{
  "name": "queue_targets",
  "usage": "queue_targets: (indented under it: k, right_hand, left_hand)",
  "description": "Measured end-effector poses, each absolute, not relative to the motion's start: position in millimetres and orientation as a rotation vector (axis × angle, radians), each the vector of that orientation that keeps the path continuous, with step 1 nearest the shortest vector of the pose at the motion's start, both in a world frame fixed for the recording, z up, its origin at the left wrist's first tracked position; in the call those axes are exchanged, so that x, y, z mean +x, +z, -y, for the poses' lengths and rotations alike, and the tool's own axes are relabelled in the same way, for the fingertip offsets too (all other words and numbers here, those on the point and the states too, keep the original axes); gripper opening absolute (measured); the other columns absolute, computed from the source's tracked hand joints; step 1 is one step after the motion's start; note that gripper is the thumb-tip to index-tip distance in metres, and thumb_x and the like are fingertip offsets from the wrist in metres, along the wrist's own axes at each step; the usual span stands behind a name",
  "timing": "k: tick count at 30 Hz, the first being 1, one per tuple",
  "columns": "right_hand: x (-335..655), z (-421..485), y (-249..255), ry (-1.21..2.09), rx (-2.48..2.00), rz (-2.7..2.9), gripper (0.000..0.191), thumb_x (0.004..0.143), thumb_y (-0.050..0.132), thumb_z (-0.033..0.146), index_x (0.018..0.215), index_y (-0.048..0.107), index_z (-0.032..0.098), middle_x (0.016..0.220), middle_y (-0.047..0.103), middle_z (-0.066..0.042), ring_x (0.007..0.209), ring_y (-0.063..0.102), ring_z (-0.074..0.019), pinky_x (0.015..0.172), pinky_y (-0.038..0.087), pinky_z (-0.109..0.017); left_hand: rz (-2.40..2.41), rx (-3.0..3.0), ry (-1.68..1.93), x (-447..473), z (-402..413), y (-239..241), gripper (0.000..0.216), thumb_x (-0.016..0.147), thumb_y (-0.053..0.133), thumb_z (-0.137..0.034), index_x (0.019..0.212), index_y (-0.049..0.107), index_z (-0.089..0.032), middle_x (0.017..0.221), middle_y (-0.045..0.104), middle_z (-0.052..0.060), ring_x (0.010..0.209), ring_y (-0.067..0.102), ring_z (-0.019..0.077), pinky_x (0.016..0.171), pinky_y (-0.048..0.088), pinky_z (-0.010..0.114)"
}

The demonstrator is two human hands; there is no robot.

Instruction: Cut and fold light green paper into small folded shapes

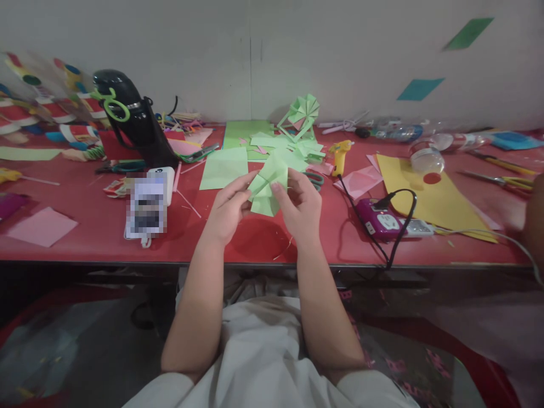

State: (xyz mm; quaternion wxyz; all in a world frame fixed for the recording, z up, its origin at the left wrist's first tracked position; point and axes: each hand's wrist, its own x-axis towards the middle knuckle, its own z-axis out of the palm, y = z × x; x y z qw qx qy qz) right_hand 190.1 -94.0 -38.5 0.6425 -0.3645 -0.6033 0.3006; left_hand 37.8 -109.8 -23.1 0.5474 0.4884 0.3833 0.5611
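Both hands hold one piece of folded light green paper point(269, 187) above the front of the red table point(187, 241). My left hand point(229, 209) pinches its left edge, with the thumb near the paper's side. On the other side, my right hand point(301, 204) grips it, the thumb pressed on the front face and the fingers behind. Some fingers are hidden by the paper. Just beyond lie a flat green sheet point(223, 168) and several loose green paper pieces point(304, 148). A folded green paper model point(302, 113) stands at the back, against the wall.
Left of my hands are a phone point(147, 207) and a tall black bottle point(136, 116). To the right stand a yellow glue gun point(340, 156), a purple power socket point(379, 220) with cables, a yellow sheet point(429, 198) and a plastic bottle point(426, 158). Scissors point(314, 180) lie partly behind my right hand.
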Motion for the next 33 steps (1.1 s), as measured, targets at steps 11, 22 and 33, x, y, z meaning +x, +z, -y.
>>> queue_targets:
  k: [11, 22, 33]
  right_hand:
    - [189.1, 92.7, -39.5, 0.691, -0.800, 1.368, 0.035, 0.089, 0.066, 0.046, 0.118, 0.064, 0.027, 0.110, 0.073, -0.006, 0.091, 0.071, -0.0181, 0.075, 0.060, -0.031]
    - [187.9, 91.8, -39.0, 0.707, -0.790, 1.349, 0.035, 0.088, 0.069, 0.044, 0.117, 0.065, 0.026, 0.114, 0.072, -0.007, 0.093, 0.071, -0.0192, 0.078, 0.060, -0.033]
    - [188.2, 89.8, -40.0, 0.626, -0.839, 1.334, 0.032, 0.089, 0.066, 0.046, 0.114, 0.066, 0.026, 0.110, 0.073, -0.006, 0.095, 0.071, -0.0195, 0.079, 0.060, -0.033]
  left_hand:
    - [-0.865, 1.151, 1.294, 24.8, 108.7, -22.4, 0.044, 0.079, 0.060, -0.019, 0.120, 0.073, -0.021, 0.113, 0.075, 0.007, 0.089, 0.071, 0.0188, 0.069, 0.057, 0.026]
    - [-0.834, 1.129, 1.251, 20.0, 111.0, -17.1, 0.053, 0.070, 0.060, -0.012, 0.121, 0.073, -0.019, 0.113, 0.076, 0.007, 0.088, 0.071, 0.0189, 0.072, 0.058, 0.028]
    - [-0.888, 1.249, 1.309, 24.8, 113.7, -15.3, 0.043, 0.075, 0.069, -0.013, 0.117, 0.066, -0.020, 0.101, 0.076, 0.006, 0.088, 0.072, 0.0183, 0.080, 0.060, 0.032]
